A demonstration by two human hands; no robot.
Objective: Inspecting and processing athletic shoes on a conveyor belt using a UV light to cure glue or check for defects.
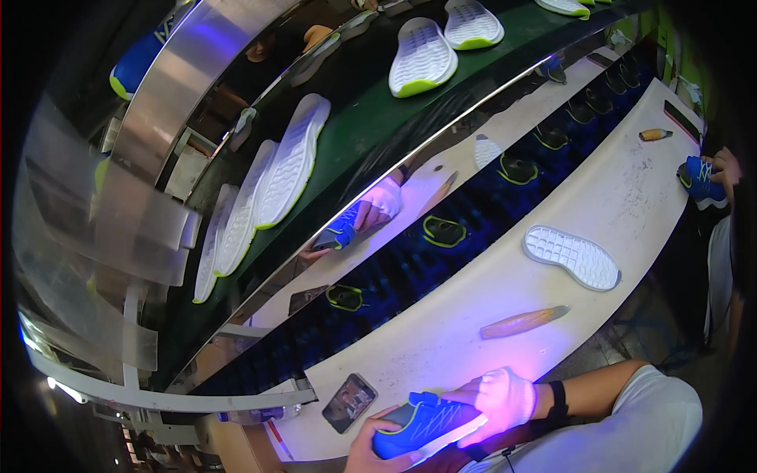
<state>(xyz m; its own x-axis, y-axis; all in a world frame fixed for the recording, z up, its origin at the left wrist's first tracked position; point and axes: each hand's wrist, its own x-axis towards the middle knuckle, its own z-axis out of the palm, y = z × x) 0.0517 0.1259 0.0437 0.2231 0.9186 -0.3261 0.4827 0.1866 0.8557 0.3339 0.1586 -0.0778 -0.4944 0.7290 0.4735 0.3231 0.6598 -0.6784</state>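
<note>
At the near edge of the worktable (441, 347), we hold a blue shoe (432, 422), left hand (369, 448) curled around its heel and gloved right hand (505, 398) clasped over its toe, the upper likely light and pliable, the pale sole (453, 438) probably the firmer place to grip.

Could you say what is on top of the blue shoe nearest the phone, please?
On the blue shoe are pale laces; the right hand covers one end, hiding what's beneath.

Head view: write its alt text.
Left hand and white-gloved right hand hold a blue lace-up shoe by a white table with a dark smartphone and pale gridded sole; lime-edged white soles sit on a green conveyor.
</note>
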